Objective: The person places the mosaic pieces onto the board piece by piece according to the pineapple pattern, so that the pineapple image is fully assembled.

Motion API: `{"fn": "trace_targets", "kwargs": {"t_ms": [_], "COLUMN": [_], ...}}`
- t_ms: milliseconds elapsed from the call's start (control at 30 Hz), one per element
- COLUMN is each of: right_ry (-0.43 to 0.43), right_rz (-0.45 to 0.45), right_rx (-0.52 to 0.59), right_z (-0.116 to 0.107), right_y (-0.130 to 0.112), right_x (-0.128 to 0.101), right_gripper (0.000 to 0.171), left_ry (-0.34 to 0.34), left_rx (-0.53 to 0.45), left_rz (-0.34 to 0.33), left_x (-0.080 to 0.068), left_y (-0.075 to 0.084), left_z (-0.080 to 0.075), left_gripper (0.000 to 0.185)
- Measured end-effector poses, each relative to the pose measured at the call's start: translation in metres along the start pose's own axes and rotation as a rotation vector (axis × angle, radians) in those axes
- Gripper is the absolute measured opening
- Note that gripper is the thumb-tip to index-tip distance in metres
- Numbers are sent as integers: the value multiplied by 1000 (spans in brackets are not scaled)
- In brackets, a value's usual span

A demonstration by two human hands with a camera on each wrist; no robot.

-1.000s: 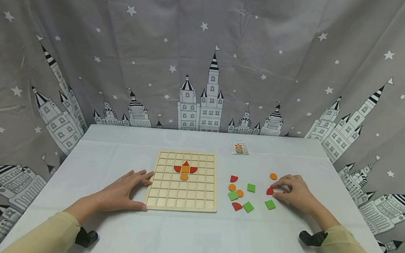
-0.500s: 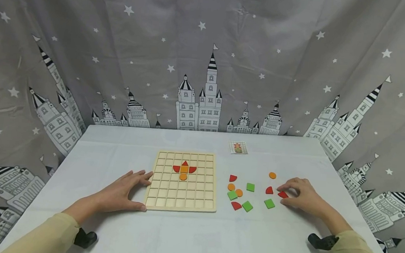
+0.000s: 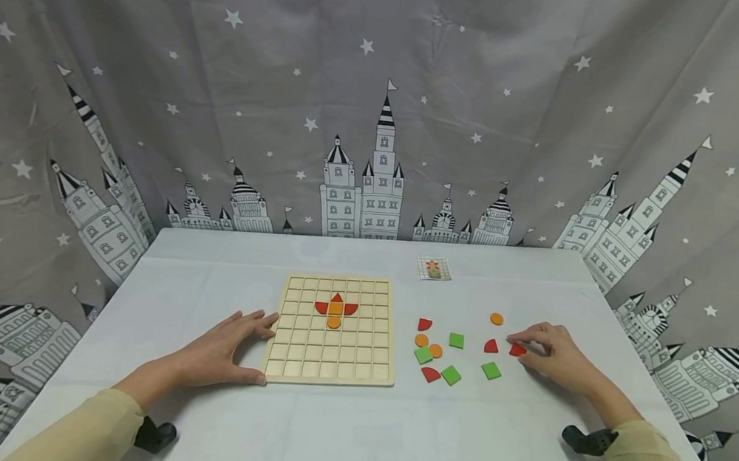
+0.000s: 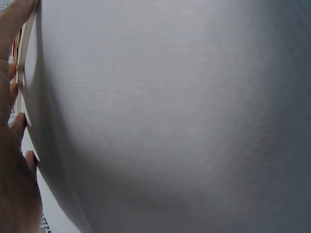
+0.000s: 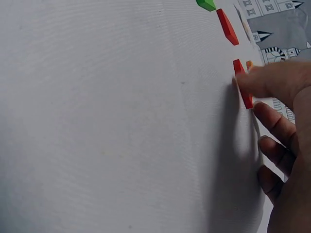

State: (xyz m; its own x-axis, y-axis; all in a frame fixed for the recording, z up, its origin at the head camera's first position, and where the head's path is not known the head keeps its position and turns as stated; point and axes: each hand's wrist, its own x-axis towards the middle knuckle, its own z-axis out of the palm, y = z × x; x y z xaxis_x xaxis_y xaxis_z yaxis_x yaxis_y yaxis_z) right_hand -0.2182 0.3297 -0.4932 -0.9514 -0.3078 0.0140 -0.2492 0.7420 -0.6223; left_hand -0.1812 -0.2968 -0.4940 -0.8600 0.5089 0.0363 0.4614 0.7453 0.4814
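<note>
My right hand (image 3: pixel 554 358) pinches a red piece (image 3: pixel 517 350) flat on the table (image 3: pixel 349 436), at the right end of the loose pieces, just right of a red quarter-round (image 3: pixel 491 346). My left hand (image 3: pixel 224 350) lies flat, fingers straight, against the near-left corner of the wooden grid board (image 3: pixel 333 331). A small pattern card (image 3: pixel 433 268) lies at the far side.
</note>
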Motion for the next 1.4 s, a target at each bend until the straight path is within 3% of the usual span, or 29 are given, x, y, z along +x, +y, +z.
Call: {"fn": "trace_targets", "kwargs": {"t_ms": [267, 500, 733, 1067, 1400], "right_ry": [103, 85, 107, 127, 109], "right_rz": [28, -6, 54, 57, 49], "right_rx": [-63, -75, -72, -56, -28], "right_z": [11, 14, 15, 15, 15], "right_y": [0, 2, 6, 8, 8], "right_x": [4, 4, 5, 3, 2], "right_gripper": [30, 27, 33, 37, 28], "left_ry": [1, -1, 6, 4, -7], "left_rx": [1, -3, -2, 2, 5], "left_rz": [2, 1, 9, 1, -13], "left_x": [0, 0, 0, 0, 1], "left_y": [1, -1, -3, -2, 0], "left_z": [0, 1, 2, 1, 1], "left_gripper": [80, 80, 80, 81, 81]}}
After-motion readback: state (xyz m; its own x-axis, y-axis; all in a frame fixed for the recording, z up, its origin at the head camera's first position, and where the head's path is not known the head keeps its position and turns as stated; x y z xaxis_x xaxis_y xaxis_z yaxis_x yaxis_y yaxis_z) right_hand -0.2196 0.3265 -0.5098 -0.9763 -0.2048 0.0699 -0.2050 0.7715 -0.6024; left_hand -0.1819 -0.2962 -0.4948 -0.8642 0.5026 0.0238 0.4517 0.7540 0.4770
